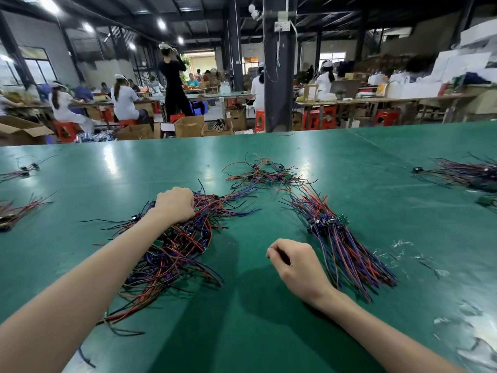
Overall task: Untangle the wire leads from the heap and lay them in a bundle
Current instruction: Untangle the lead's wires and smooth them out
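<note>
A tangled heap (172, 251) of red, blue and black wire leads with small circuit boards lies left of centre on the green table (255, 332). My left hand (174, 204) is sunk into the top of the heap, fingers curled down into the wires and hidden. Right of centre lies a straightened bundle (341, 243) of leads, boards at its far end. My right hand (297, 265) hovers just left of that bundle, fingers curled with the tips together; no wire is visible in it. A looser scatter of leads (263, 173) lies further back.
More wire piles sit at the far right (468, 173) and at the left edge (16, 214), (24, 168). Clear plastic scraps (473, 332) litter the near right. Beyond the table's far edge are cardboard boxes, red stools, a dark pillar (278, 76) and seated workers.
</note>
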The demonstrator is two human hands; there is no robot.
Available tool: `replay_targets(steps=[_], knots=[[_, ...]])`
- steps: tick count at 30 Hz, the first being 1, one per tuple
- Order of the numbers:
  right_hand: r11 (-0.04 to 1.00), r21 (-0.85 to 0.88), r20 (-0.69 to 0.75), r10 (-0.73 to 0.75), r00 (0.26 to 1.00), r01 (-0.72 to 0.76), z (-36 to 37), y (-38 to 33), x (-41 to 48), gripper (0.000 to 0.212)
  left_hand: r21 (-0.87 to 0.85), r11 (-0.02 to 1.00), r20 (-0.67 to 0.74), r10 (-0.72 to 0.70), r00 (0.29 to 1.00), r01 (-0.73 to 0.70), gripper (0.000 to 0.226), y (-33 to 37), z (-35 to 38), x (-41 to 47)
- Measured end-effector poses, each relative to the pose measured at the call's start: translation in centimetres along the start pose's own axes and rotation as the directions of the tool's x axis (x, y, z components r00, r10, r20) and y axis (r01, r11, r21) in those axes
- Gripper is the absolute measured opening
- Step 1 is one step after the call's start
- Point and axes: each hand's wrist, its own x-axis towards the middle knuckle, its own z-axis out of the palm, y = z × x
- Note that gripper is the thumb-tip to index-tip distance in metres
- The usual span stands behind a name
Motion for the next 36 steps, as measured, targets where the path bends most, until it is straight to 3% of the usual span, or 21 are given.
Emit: replay_targets(steps=[2, 5, 8, 13, 16, 18, 21, 23, 25, 27, 32, 36], knots=[[1.000, 0.004, 0.004, 0.001, 1.000, -0.001, 0.0, 0.0, 0.0, 0.018, -0.011, 1.000, -0.030, 0.020, 0.999, -0.020, 0.011, -0.1, -0.6, 0.0], [1.000, 0.015, 0.003, 0.012, 1.000, -0.012, 0.0, 0.0, 0.0, 0.018, -0.202, 0.979, -0.070, 0.013, 0.997, -0.027, 0.014, -0.9, -1.8, 0.2], [0.999, 0.032, 0.001, 0.028, 1.000, -0.028, 0.1, 0.0, 0.0, 0.019, -0.320, 0.947, -0.200, -0.042, 0.979, -0.025, 0.009, -1.6, -2.7, 0.2], [0.996, 0.063, -0.004, 0.058, 0.998, -0.058, 0.2, 0.1, 0.1, 0.019, -0.478, 0.872, -0.447, -0.139, 0.884, -0.104, 0.010, -1.7, -4.7, -0.3], [0.994, 0.081, -0.012, 0.072, 0.997, -0.071, 0.2, 0.2, 0.1, 0.018, -0.498, 0.843, -0.609, -0.173, 0.774, -0.203, 0.009, -0.8, -5.9, -1.4], [0.992, 0.102, -0.019, 0.080, 0.997, -0.078, 0.2, 0.2, 0.1, 0.018, -0.593, 0.744, -0.627, -0.189, 0.755, -0.307, 0.008, 0.4, -6.6, -2.4], [0.983, 0.157, -0.047, 0.105, 0.993, -0.097, 0.2, 0.1, 0.2, 0.017, -0.825, 0.441, -0.477, -0.209, 0.854, -0.353, 0.003, 2.8, -7.1, -3.9], [0.971, 0.213, -0.093, 0.135, 0.986, -0.112, 0.0, 0.2, 0.2, 0.016, -0.955, 0.161, -0.276, -0.166, 0.947, -0.250, 0.005, 4.5, -6.7, -4.8], [0.958, 0.260, -0.128, 0.156, 0.979, -0.119, -0.2, 0.2, 0.3, 0.015, -0.993, -0.052, -0.104, -0.073, 0.992, -0.107, 0.009, 6.2, -5.5, -5.7], [0.959, 0.265, -0.153, 0.140, 0.978, -0.096, -0.4, 0.1, 0.4, 0.015, -0.988, -0.146, -0.043, -0.036, 0.998, -0.047, 0.009, 7.8, -3.5, -6.7], [0.956, 0.273, -0.223, 0.176, 0.959, -0.112, -0.7, -0.1, 0.5, 0.019, -0.940, -0.334, -0.023, -0.126, 0.992, -0.064, 0.011, 11.2, 1.5, -9.0], [0.896, 0.384, -0.222, 0.325, 0.919, -0.224, -1.3, -0.1, 0.9, 0.022, -0.932, -0.352, -0.033, -0.155, 0.987, -0.087, 0.010, 11.9, 3.2, -9.5]])
